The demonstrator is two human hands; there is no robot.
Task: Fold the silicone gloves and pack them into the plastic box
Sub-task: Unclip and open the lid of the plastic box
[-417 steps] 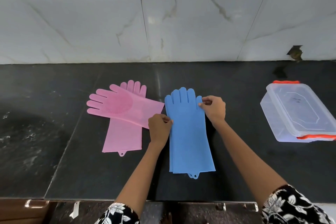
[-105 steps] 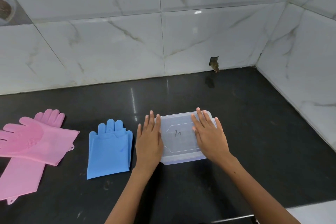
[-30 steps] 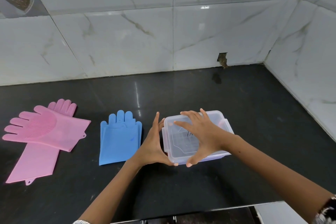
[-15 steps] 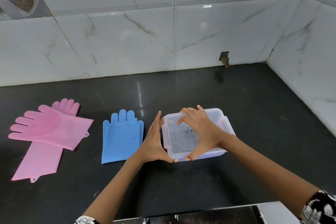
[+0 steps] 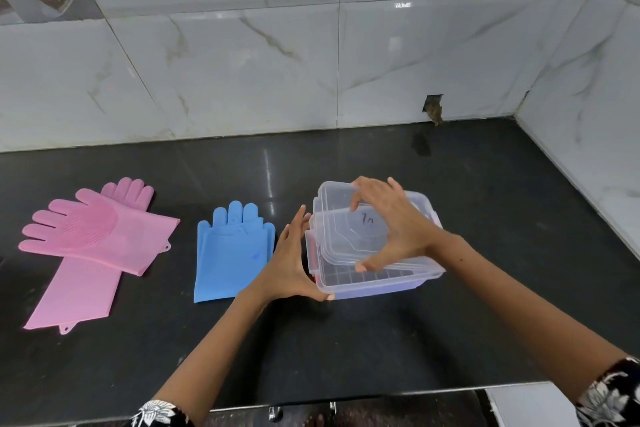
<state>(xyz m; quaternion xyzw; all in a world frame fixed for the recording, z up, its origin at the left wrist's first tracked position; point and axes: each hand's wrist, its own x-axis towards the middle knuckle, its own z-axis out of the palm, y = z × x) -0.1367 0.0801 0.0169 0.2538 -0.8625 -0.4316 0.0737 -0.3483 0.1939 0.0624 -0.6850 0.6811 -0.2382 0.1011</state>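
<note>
Left hand [image 5: 292, 265] braces the plastic box [image 5: 388, 282] at nine o'clock so right hand [image 5: 388, 222], clamped on the lid [image 5: 341, 218], lifts it.

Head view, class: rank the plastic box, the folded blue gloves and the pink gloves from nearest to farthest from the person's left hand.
1. Plastic box: touching the left hand, just to its right.
2. Folded blue gloves: immediately left of that hand.
3. Pink gloves: farthest, at the counter's left end.
</note>
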